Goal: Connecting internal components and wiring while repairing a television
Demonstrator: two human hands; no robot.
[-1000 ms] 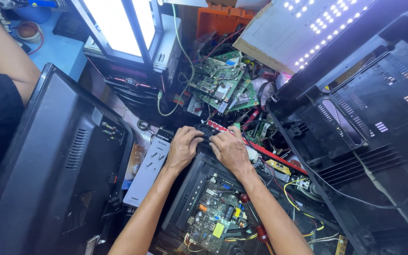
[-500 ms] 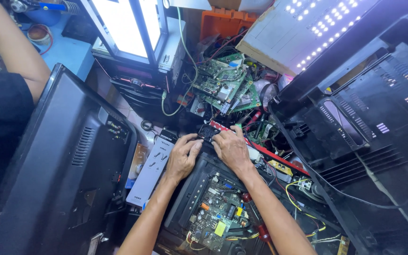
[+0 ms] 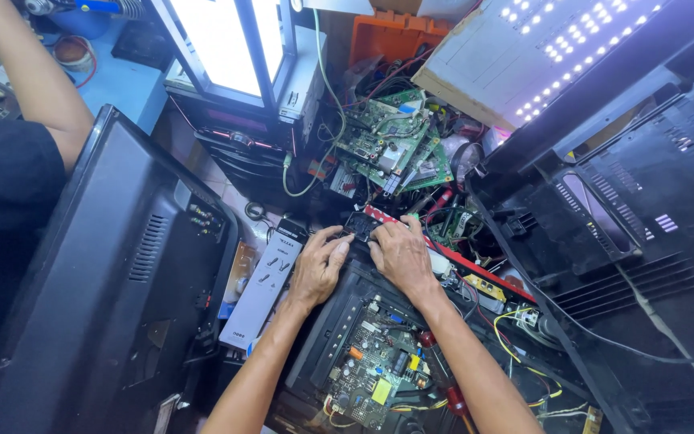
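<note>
My left hand (image 3: 320,268) and my right hand (image 3: 399,253) meet at the far end of an opened black chassis (image 3: 327,321), fingers pinched together on a small black part (image 3: 361,225) at its top edge. A circuit board (image 3: 373,370) with a yellow component lies inside the chassis between my forearms. How firmly each hand grips the part is partly hidden by the fingers.
A black monitor back (image 3: 114,297) leans at left, with another person's arm (image 3: 30,76) above it. A grey power strip (image 3: 264,288) lies beside my left hand. Green boards (image 3: 383,141), a red bar (image 3: 451,253), a black rear cover (image 3: 628,217) and a lit LED panel (image 3: 540,40) crowd around.
My hands have stayed together on the small black part at the chassis edge, shifting only slightly. The other person's arm at upper left has moved a little.
</note>
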